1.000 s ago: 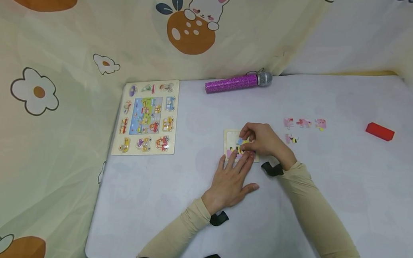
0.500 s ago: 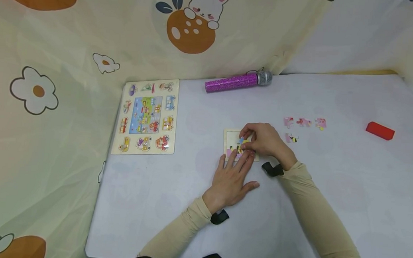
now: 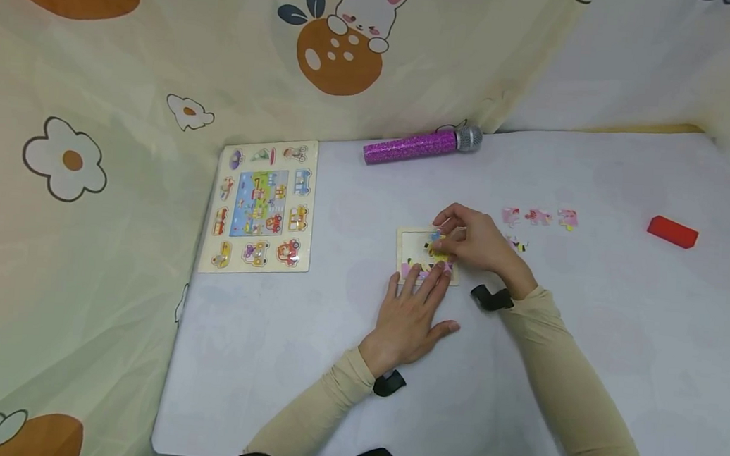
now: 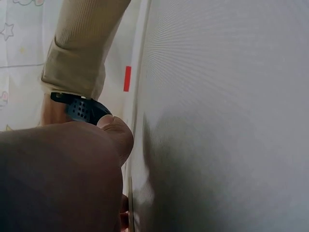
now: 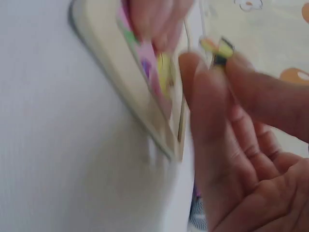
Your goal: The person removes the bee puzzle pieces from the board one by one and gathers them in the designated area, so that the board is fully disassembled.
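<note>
A small square puzzle tray (image 3: 413, 241) with a pale frame lies on the table, colourful pieces (image 3: 406, 268) along its near side. My left hand (image 3: 401, 324) rests its outstretched fingertips on that near row, thumb spread to the side. Just above the tray's right part, my right hand (image 3: 477, 241) pinches a yellow and black puzzle piece (image 5: 221, 51) between thumb and fingers. In the right wrist view this piece is raised off the tray. The left wrist view shows mostly the back part of the left hand (image 4: 63, 169); its fingertips are largely hidden there.
Several loose pink pieces (image 3: 538, 217) lie right of the tray, one partly behind the right hand. A red block (image 3: 673, 232) sits farther right. A purple glittery microphone (image 3: 411, 148) lies at the back edge, and a larger vehicle puzzle board (image 3: 259, 204) at left.
My right hand has lifted slightly and moved right and away from me with the yellow and black puzzle piece, uncovering more of the near row. The left hand stays put.
</note>
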Tool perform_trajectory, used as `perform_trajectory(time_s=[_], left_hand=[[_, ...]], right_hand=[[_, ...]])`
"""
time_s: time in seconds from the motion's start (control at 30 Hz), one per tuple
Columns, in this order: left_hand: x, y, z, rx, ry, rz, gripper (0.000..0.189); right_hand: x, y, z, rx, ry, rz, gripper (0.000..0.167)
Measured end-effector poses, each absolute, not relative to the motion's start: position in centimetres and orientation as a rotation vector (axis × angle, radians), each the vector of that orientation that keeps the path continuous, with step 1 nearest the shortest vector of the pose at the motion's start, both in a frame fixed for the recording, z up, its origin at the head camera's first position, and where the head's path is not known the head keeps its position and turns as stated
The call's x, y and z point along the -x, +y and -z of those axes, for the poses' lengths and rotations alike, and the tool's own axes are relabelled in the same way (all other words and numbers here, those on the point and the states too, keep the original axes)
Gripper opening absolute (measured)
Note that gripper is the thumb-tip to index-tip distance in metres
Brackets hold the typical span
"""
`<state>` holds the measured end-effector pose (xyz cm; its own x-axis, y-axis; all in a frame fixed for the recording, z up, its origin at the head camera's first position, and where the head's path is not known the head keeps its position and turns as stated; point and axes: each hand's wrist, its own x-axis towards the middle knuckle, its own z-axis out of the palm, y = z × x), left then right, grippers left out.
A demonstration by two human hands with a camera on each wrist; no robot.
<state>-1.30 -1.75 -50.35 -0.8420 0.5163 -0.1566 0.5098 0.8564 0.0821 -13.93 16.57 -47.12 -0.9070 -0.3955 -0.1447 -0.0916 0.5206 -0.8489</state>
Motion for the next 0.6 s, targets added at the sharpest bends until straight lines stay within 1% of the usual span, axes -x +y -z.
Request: perform_trajectory(time_s=[0.07, 0.23, 0.47, 0.6], left_hand=[[1.3, -1.8, 50.4, -0.797, 2.859, -0.053, 0.086], [1.2, -1.9, 50.5, -0.803, 2.858, -0.057, 0.087], [1.3, -1.8, 50.6, -0.794, 2.850, -0.082, 0.088], [1.3, -1.7, 50.6, -0.797, 2.852, -0.090, 0.088]], right_hand=[[13.9, 17.0, 47.0, 0.354, 2.427, 1.392, 0.033], [13.9, 17.9, 46.9, 0.329, 2.485, 1.412, 0.025], [13.6, 19.5, 47.0, 0.309, 2.490, 1.441, 0.036], [13.6, 20.7, 47.0, 0.291, 2.480, 1.447, 0.037]])
